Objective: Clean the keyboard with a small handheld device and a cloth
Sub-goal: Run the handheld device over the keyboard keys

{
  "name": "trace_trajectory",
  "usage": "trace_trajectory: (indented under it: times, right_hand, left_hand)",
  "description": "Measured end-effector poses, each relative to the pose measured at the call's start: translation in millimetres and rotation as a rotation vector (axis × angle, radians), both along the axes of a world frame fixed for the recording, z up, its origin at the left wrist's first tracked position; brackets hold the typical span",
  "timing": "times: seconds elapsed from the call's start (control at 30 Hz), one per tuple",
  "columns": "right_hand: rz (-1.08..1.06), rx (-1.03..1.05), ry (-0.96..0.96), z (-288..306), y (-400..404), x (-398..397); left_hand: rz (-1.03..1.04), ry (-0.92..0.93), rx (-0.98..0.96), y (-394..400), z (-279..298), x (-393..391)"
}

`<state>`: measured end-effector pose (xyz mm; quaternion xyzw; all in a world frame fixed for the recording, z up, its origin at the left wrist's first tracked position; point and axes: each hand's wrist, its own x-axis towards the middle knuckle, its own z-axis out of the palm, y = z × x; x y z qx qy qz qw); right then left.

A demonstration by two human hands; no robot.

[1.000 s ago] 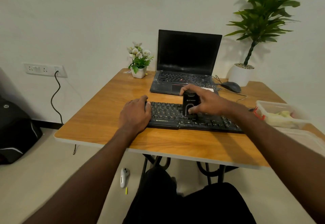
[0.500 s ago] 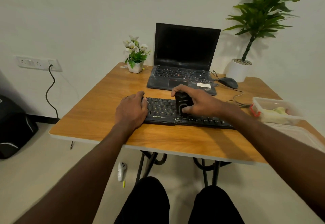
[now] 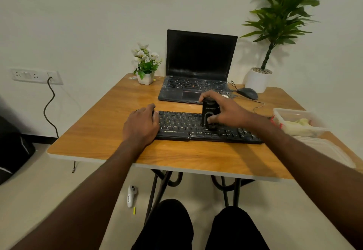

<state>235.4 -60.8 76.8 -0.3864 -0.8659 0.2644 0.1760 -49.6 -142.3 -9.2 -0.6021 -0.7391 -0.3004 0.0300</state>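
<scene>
A black keyboard (image 3: 182, 125) lies across the wooden table (image 3: 110, 124) near its front edge. My right hand (image 3: 225, 110) grips a small black handheld device (image 3: 209, 112) that stands upright on the middle keys. My left hand (image 3: 141, 125) rests on the keyboard's left end, fingers curled over its edge. A pale yellow cloth (image 3: 298, 125) lies inside a clear plastic box (image 3: 290, 112) at the right.
An open black laptop (image 3: 198, 67) stands behind the keyboard. A small flower pot (image 3: 146, 67) is to its left, a mouse (image 3: 247, 93) and a tall potted plant (image 3: 259, 79) to its right. A white remote (image 3: 131, 195) lies on the floor.
My right hand has shifted the device slightly rightward along the keys. The left hand has stayed on the keyboard's left end. The camera view has tilted a little.
</scene>
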Motion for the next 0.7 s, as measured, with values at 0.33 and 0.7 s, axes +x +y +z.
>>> trace_trajectory:
  times: [0.33,0.7]
  right_hand:
    - [-0.080,0.112,0.016,0,-3,26]
    - [-0.164,0.137,0.203,-13,-11,18]
  left_hand:
    - [-0.037,-0.012,0.006,-2,-1,-3]
    - [-0.062,0.054,0.009,2,14,35]
